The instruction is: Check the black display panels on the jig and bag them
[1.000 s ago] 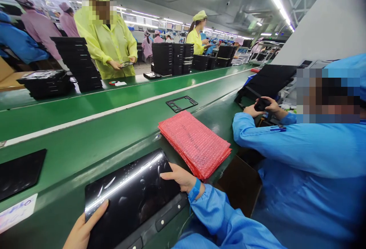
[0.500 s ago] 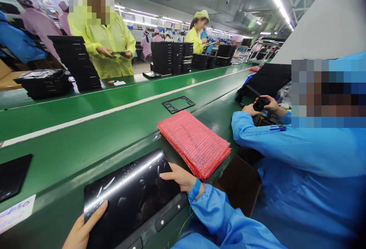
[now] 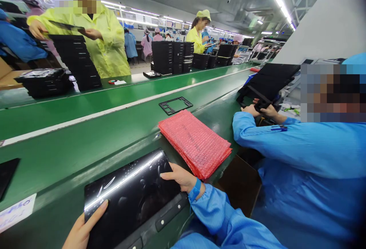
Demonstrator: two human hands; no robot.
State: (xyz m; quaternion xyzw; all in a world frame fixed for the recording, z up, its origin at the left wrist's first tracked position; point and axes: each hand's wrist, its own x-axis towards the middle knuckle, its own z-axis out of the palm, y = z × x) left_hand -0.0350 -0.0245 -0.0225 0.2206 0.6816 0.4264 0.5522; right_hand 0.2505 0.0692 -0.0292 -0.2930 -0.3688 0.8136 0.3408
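Note:
A glossy black tablet screen (image 3: 131, 199), with bubbles under its film, is held tilted between my two hands. At its lower left, my left hand (image 3: 85, 224) grips the edge with the thumb on the face. My right hand (image 3: 181, 176) is closed on the upper right edge, thumb on top; a blue band circles the wrist. Under the screen's near edge shows a black strip (image 3: 171, 213) with white dots. Just beyond my right hand lies a stack of red bubble-wrap bags (image 3: 196, 142). The fingers behind the screen are hidden.
A black rectangular frame (image 3: 175, 105) lies on the green conveyor belt (image 3: 85, 142). At the left are another black panel (image 3: 7, 174) and a paper label (image 3: 17, 211). Black tray stacks (image 3: 76, 62) line the far side. A blue-sleeved co-worker (image 3: 274, 138) sits close at the right.
The black frame and the left panel have slid left on the belt. Across the line, the yellow-coated person has moved a flat panel over the tray stack. My hands and the screen stay put.

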